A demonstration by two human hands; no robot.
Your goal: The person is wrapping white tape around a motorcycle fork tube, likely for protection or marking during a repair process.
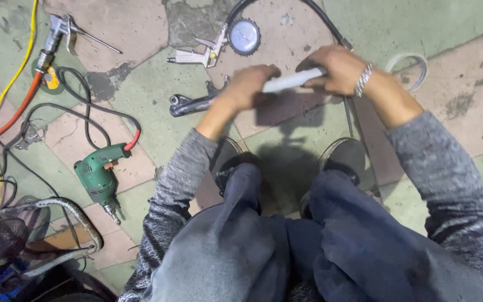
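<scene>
Both of my hands grip a white tube-like piece (292,80) held level above the tiled floor, in front of my knees. My left hand (250,85) closes over its left end. My right hand (334,68), with a metal bracelet on the wrist, closes over its right end. Motion blur hides what the white piece is exactly. Just left of my left hand a dark metal part (191,103) lies on the floor.
A tyre inflator gun with a round gauge (244,37) and black hose lies ahead. A green electric drill (100,178) with its cable sits at the left, an air blow gun (57,31) farther left. A fan guard (6,235) is at bottom left, a tape ring (415,64) at right.
</scene>
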